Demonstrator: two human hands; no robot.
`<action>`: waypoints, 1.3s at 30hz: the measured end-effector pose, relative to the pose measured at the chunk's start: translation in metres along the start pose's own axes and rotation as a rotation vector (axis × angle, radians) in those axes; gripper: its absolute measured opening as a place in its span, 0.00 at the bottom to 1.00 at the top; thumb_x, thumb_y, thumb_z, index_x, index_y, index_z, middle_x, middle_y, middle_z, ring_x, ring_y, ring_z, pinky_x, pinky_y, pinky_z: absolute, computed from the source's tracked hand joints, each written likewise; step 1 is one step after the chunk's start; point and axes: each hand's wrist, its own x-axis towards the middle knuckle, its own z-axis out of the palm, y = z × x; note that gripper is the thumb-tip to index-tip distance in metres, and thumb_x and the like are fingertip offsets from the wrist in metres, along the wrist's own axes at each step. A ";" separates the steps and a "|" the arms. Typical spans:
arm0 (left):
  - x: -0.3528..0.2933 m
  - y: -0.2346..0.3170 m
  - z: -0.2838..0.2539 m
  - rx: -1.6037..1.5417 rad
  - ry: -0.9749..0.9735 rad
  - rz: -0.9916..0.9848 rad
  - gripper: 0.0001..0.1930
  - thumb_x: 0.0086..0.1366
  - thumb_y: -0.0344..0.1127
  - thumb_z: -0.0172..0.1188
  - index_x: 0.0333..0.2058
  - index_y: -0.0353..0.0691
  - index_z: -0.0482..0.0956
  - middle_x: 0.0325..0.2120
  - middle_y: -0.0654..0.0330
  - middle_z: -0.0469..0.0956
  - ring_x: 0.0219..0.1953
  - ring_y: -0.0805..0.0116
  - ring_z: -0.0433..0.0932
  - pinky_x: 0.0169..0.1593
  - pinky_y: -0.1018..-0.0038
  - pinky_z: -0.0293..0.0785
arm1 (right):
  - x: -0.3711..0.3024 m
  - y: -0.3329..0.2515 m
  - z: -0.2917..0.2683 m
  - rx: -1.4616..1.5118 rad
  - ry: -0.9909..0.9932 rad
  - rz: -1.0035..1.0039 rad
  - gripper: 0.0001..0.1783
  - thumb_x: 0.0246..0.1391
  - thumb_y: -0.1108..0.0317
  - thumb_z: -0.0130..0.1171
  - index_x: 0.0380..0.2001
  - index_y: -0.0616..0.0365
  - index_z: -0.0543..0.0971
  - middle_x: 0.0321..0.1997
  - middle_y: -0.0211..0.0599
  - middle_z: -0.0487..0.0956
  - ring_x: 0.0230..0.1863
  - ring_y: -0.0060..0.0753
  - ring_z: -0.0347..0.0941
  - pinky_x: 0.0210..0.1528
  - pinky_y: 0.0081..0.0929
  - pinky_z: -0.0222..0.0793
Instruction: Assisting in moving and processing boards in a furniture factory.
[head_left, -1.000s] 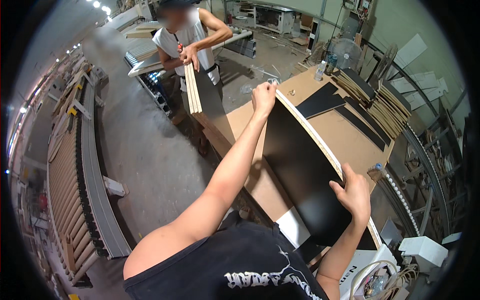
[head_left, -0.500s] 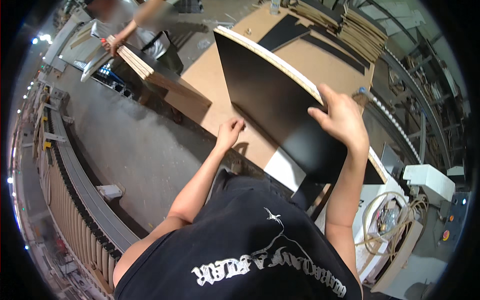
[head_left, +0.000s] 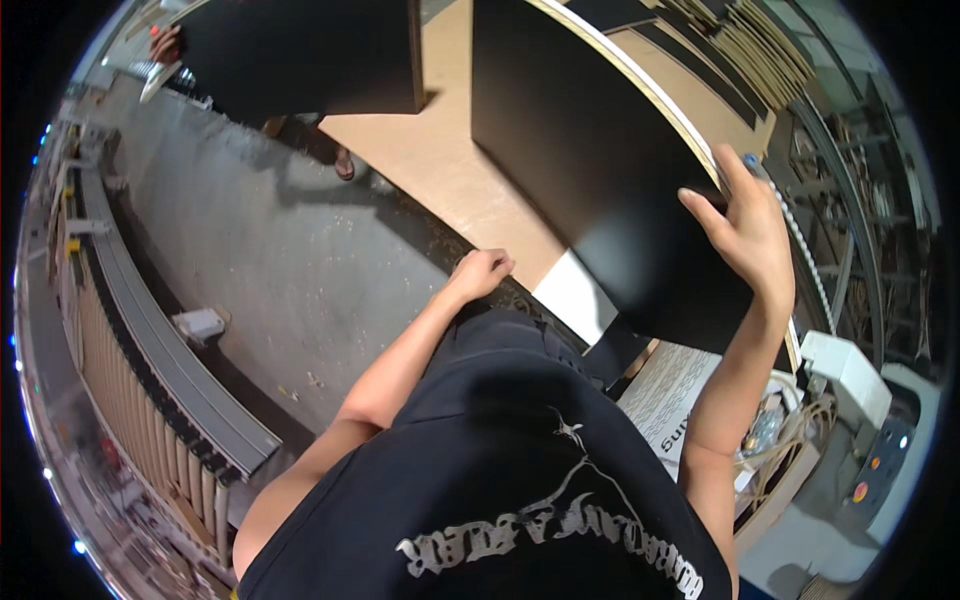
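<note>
A large black panel (head_left: pixel 590 170) with a pale, raw edge stands on its long side on the brown board-topped table (head_left: pixel 450 195). My right hand (head_left: pixel 755 235) is at its upper edge, thumb spread on the near side and fingers over the rim, partly hidden. Close to the table's front edge, my left hand (head_left: pixel 485 272) is loosely closed, its fingers bent together. Nothing shows in it, and it is apart from the panel. A second black panel (head_left: pixel 310 55) is at the upper left, with a co-worker's hand (head_left: pixel 165 45) at its far end.
Stacked boards (head_left: pixel 765 55) and black strips lie on the table's far right. A white machine housing (head_left: pixel 848 375) and a control box with buttons (head_left: pixel 880 470) stand at the right. Along the left runs a roller conveyor (head_left: pixel 160 400). A co-worker's foot (head_left: pixel 344 165) shows beside the table.
The co-worker's panel has turned from edge-on to show its broad black face over the table. My view has shifted; my right hand stays at the standing panel's edge, my left stays low.
</note>
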 end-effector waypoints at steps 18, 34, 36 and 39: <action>0.023 -0.063 0.024 -0.183 0.054 -0.072 0.15 0.64 0.45 0.59 0.37 0.38 0.84 0.34 0.45 0.83 0.41 0.48 0.83 0.46 0.59 0.78 | 0.012 -0.017 -0.001 -0.038 -0.051 0.060 0.22 0.53 0.67 0.69 0.45 0.66 0.71 0.26 0.50 0.74 0.27 0.29 0.64 0.34 0.31 0.69; 0.037 -0.046 -0.029 -0.101 0.059 -0.087 0.15 0.67 0.45 0.58 0.34 0.39 0.83 0.29 0.54 0.84 0.34 0.58 0.84 0.41 0.64 0.78 | 0.008 -0.023 -0.003 -0.137 -0.019 0.061 0.25 0.50 0.59 0.71 0.39 0.63 0.68 0.18 0.55 0.72 0.26 0.65 0.73 0.30 0.50 0.66; 0.038 -0.038 -0.029 -0.149 0.016 -0.119 0.15 0.67 0.45 0.58 0.34 0.39 0.83 0.28 0.54 0.84 0.34 0.58 0.83 0.41 0.64 0.78 | 0.007 -0.023 -0.004 -0.146 -0.015 0.066 0.25 0.51 0.59 0.71 0.39 0.63 0.68 0.19 0.56 0.73 0.26 0.65 0.74 0.30 0.50 0.67; 0.037 -0.034 -0.022 -0.181 0.003 -0.102 0.16 0.64 0.46 0.58 0.35 0.38 0.84 0.31 0.49 0.84 0.38 0.51 0.83 0.44 0.58 0.77 | 0.007 -0.024 -0.002 -0.157 -0.012 0.052 0.25 0.51 0.59 0.70 0.40 0.63 0.69 0.19 0.57 0.73 0.26 0.65 0.73 0.30 0.50 0.67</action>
